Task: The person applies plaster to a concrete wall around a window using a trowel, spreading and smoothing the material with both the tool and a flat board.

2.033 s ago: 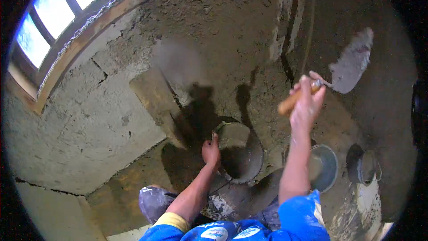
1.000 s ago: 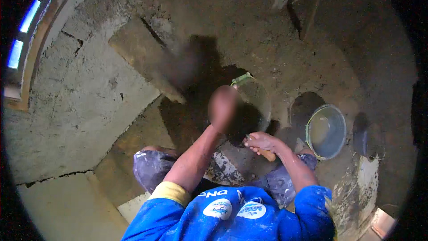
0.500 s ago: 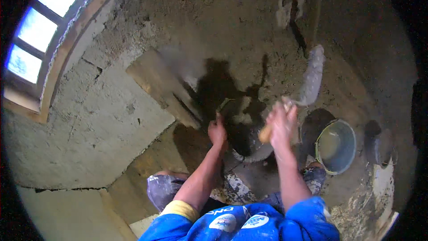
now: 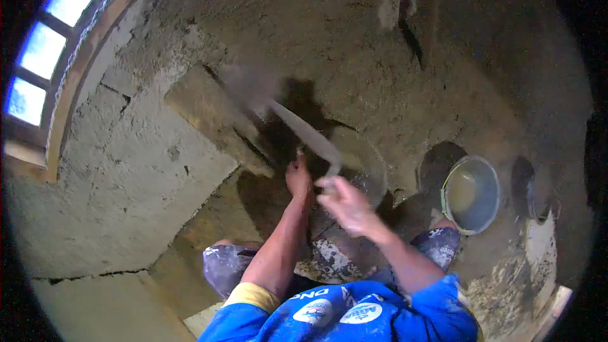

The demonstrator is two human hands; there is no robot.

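My right hand [image 4: 348, 206] is closed around the handle of a trowel [image 4: 305, 130]. Its long blade, slightly smeared by motion, points up and left past my left hand, over the dark shadowed area. My left hand [image 4: 299, 180] is closed, with one fingertip showing at its top; what it grips is too dark to make out. Just right of it lies a dim rounded shape [image 4: 370, 168], perhaps a container, whose kind I cannot tell. Above and left of my left hand, a flat brownish board [image 4: 206, 117] lies against the rough plaster. A blurred greyish patch covers the board's upper right.
At the right stands a round bucket [image 4: 488, 196] holding murky liquid. Rough plastered wall [image 4: 354, 38] fills the upper part. A framed window [image 4: 45, 49] is at the upper left, with a smoother grey surface [image 4: 120, 196] below it. My knees [image 4: 221, 269] flank the work area.
My right hand has swung the trowel left and turned it, so the blade went from the upper right to beside my left hand. My left hand has shifted slightly left.
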